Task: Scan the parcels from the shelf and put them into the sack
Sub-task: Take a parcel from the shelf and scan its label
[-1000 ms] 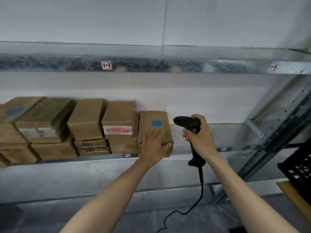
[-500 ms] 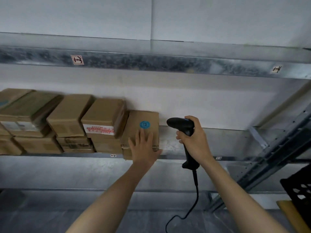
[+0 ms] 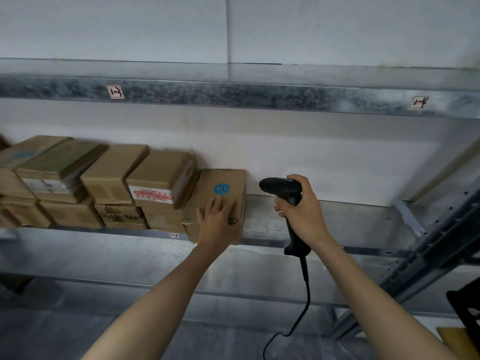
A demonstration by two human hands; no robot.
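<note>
Shelf (image 3: 337, 219), galvanised metal, one level loaded. Brown cardboard parcels (image 3: 109, 175) fill its left half in five columns, mostly stacked two high; at least nine, the exact count can't be told because the left edge crops the row and it is blurred. One blue sticker on the far-left top box, one white label on the next, one red-and-white label on the fourth. The fifth column is a single end parcel (image 3: 233, 183) that leans back on the wall and carries one round blue sticker (image 3: 221, 189).

Two hands. Left hand (image 3: 219, 224) lies flat on the end parcel's front face just below the sticker, fingers straight and slightly spread. Right hand (image 3: 304, 216) is wrapped round the grip of one black scanner (image 3: 281, 189), whose head points left, just beside the end parcel's right edge and not touching it. One black cable (image 3: 306, 294) hangs from the handle.

Upper beam (image 3: 233, 94) has two handwritten tags, 1-3 (image 3: 115, 92) and 1-4 (image 3: 418, 102). One black crate (image 3: 465, 307) shows at the lower right edge, contents hidden.
</note>
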